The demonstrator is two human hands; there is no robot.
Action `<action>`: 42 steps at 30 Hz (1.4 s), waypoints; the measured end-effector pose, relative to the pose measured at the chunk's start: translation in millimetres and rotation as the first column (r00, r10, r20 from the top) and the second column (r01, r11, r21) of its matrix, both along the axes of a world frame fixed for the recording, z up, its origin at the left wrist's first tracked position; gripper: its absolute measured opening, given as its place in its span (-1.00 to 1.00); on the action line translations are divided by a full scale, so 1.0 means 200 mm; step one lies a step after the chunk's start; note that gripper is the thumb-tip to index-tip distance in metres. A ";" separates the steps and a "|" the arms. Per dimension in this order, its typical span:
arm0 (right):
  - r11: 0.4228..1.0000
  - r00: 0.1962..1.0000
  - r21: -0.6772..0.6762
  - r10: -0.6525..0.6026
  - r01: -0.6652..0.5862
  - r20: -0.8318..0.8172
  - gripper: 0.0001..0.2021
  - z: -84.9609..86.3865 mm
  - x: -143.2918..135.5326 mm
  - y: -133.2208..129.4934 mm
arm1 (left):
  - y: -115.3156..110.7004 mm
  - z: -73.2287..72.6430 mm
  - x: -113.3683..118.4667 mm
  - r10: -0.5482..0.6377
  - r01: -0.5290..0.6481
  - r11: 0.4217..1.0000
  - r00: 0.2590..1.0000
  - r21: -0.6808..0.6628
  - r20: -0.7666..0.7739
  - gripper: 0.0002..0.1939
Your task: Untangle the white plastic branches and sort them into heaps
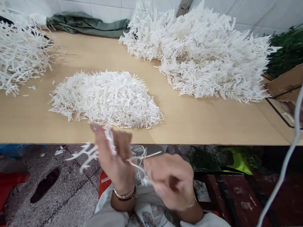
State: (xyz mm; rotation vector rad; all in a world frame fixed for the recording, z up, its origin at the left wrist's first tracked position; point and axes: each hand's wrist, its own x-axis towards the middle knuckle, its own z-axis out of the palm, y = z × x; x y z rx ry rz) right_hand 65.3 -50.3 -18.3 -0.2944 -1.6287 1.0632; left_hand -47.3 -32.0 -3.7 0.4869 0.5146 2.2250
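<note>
The worktop [225, 125] spans the view, its rear edge along a tiled wall. The largest load is a heap of dense white plastic foliage [205, 55], extending from the rear edge toward the right end. A looser heap of white branching stems [4, 56] occupies the rear left corner. A low pile of short white sprigs [108, 97] lies near the front edge, left of centre. Both hands work in front of that edge, above the lap and clear of the surface. The left hand [114, 156] has its grip closed around a white branched sprig [87, 155], whose forked tips project to the left. The right hand [172, 179] is curled, its grip apparently closed on thin white strands [153, 154] that cross the gap between the hands; motion blur hides the exact finger contact. Caution: uneven tension may snap a strand or pull it from the left grip. Slack strands may tangle on the forks. A loosened left grip could drop the sprig into the lap or onto the floor. Forearm contact with the front edge could drag loose sprigs off the pile.
</note>
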 end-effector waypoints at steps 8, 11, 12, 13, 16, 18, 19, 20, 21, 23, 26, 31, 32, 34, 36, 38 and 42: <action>0.875 0.834 0.107 -0.483 0.472 0.266 -0.83 0.05 0.09 0.16 | -0.03 0.06 0.03 -0.001 -0.014 0.997 0.978 -0.072 -0.206 -0.44; 0.744 0.677 0.266 -0.668 0.612 0.309 -0.79 0.07 0.08 0.39 | -0.02 0.08 0.06 -0.204 0.197 0.978 0.969 -0.067 -0.137 -0.40; 0.733 0.649 0.296 -0.680 0.612 0.342 -0.77 0.07 0.07 0.45 | -0.02 0.09 0.06 -0.271 0.267 0.962 0.958 -0.056 -0.096 -0.42; 0.730 0.622 0.317 -0.683 0.606 0.382 -0.76 0.07 0.07 0.51 | -0.01 0.10 0.05 -0.340 0.338 0.940 0.939 -0.039 -0.051 -0.45; 0.727 0.559 0.338 -0.680 0.597 0.474 -0.77 0.03 0.06 0.61 | -0.01 0.12 0.01 -0.526 0.527 0.850 0.846 0.011 0.090 -0.54; 0.720 0.540 0.316 -0.680 0.617 0.496 -0.83 0.00 0.06 0.63 | -0.01 0.13 -0.01 -0.621 0.620 0.783 0.770 0.062 0.148 -0.59; 0.718 0.541 0.298 -0.680 0.629 0.495 -0.88 -0.01 0.06 0.64 | -0.01 0.12 -0.01 -0.658 0.654 0.751 0.734 0.085 0.169 -0.61; 0.715 0.551 0.278 -0.681 0.641 0.482 -0.90 -0.01 0.07 0.63 | -0.01 0.12 -0.01 -0.689 0.683 0.723 0.701 0.105 0.184 -0.64; 0.709 0.565 0.261 -0.689 0.655 0.455 -0.89 -0.01 0.07 0.62 | -0.01 0.11 0.00 -0.713 0.704 0.699 0.674 0.128 0.193 -0.66; 0.692 0.605 0.226 -0.714 0.686 0.353 -0.87 0.00 0.07 0.57 | -0.01 0.09 0.01 -0.742 0.721 0.670 0.643 0.175 0.190 -0.70; 0.699 0.681 0.129 -0.715 0.703 0.158 -0.93 0.04 0.10 0.47 | 0.00 0.03 0.01 -0.705 0.660 0.702 0.697 0.269 0.131 -0.73; 0.977 0.959 0.056 -0.212 0.205 0.187 -0.84 0.08 0.19 0.29 | 0.03 -0.10 -0.03 -0.281 0.262 0.920 0.959 0.291 0.027 -0.58; 0.995 0.968 0.059 -0.095 0.084 0.230 -0.78 0.08 0.20 0.27 | 0.04 -0.13 -0.03 -0.194 0.184 0.948 0.981 0.258 0.014 -0.54; 0.993 0.950 0.060 0.076 -0.099 0.305 -0.65 0.07 0.22 0.24 | 0.04 -0.16 -0.04 -0.094 0.093 0.966 0.996 0.243 -0.005 -0.51; 0.975 0.916 0.080 0.164 -0.206 0.366 -0.54 0.04 0.22 0.22 | 0.04 -0.17 -0.04 -0.081 0.078 0.939 0.997 0.334 -0.004 -0.52; 0.966 0.884 0.088 0.185 -0.244 0.429 -0.50 0.00 0.20 0.20 | 0.04 -0.16 -0.03 -0.133 0.117 0.875 0.991 0.471 0.002 -0.56; 0.967 0.848 0.000 0.225 -0.257 0.479 -0.84 -0.10 0.18 0.11 | 0.04 -0.10 -0.03 -0.335 0.314 0.788 0.940 0.530 -0.059 -0.58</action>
